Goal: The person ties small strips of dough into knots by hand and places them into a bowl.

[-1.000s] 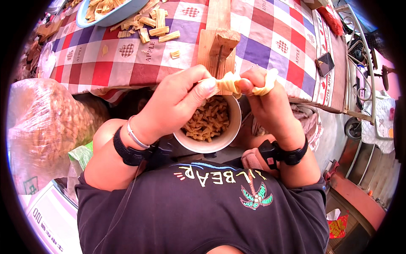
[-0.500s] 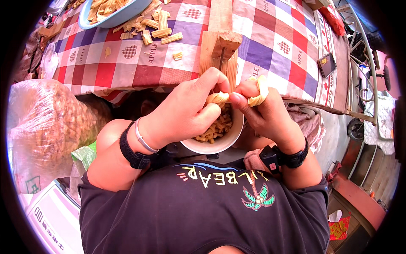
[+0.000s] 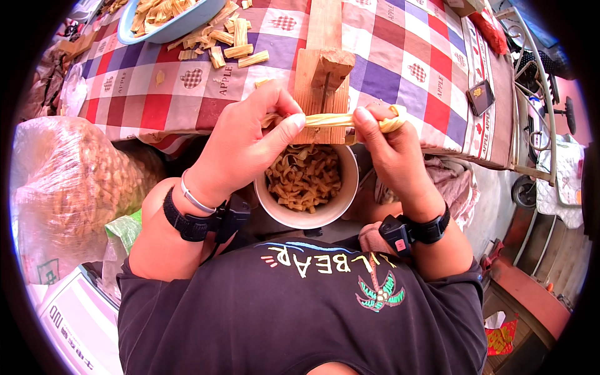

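One counter [image 3: 431, 131], spread with checked cloth, takes up the most room in front of me. Next comes one clear plastic bag [image 3: 81, 187], stuffed with light brown pieces, on my left. One wooden stand [image 3: 325, 31] with one thin metal blade [image 3: 324, 94] juts toward me from the counter. Just below its near end is one white pail [image 3: 306, 219], partly filled with short cut pieces, too many to count. One blue basin [image 3: 178, 32] of yellow strips sits at the far left.

My two hands come next: the fingers of my left hand [image 3: 253, 147] are pinched closed on one end of a single yellow strip [image 3: 328, 120], and those of my right hand [image 3: 400, 153] are closed on the other. That strip stretches between them, above the pail's far rim; I can't tell whether it touches the blade. My left wrist wears one silver bracelet [image 3: 198, 198].
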{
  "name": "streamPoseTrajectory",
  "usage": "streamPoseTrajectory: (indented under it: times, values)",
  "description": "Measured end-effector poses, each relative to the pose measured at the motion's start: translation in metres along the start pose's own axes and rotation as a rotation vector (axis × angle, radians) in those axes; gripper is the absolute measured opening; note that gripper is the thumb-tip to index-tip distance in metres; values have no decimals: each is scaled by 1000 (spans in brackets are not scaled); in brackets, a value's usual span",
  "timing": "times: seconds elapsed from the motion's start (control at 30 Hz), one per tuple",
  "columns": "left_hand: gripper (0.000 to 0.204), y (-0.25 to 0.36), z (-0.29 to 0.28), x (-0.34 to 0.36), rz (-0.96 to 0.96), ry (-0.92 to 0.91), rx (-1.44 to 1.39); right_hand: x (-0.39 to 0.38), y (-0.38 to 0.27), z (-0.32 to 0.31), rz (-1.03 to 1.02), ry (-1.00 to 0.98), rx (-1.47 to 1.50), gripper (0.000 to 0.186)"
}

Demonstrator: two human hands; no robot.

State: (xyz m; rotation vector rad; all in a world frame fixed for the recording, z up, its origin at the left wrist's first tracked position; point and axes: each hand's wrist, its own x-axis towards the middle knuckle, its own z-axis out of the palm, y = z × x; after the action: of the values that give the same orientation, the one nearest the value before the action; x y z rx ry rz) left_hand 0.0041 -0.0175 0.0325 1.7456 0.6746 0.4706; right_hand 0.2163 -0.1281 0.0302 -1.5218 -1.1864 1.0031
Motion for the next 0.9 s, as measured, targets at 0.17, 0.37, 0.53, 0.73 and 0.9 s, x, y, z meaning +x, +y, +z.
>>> streamPoseTrajectory:
  times: [0.17, 0.37, 0.53, 0.73, 0.9]
  values:
    - [21, -2, 6, 2, 26, 8, -232, -3, -4, -12, 298, -506, 117, 35]
    - [54, 15, 24, -3, -155, -179, -512, 3, -8, -28, 351, -495, -4, 38]
    - [59, 5, 41, 1, -34, -186, -440, -1, -3, 3, 116, -281, 318, 38]
    - [65, 4, 44, -1, 83, -111, -108, 1, -2, 3, 16, -284, 70, 26]
    - [51, 4, 37, 5, 216, 4, 156, 1, 9, 1, 169, -185, 161, 19]
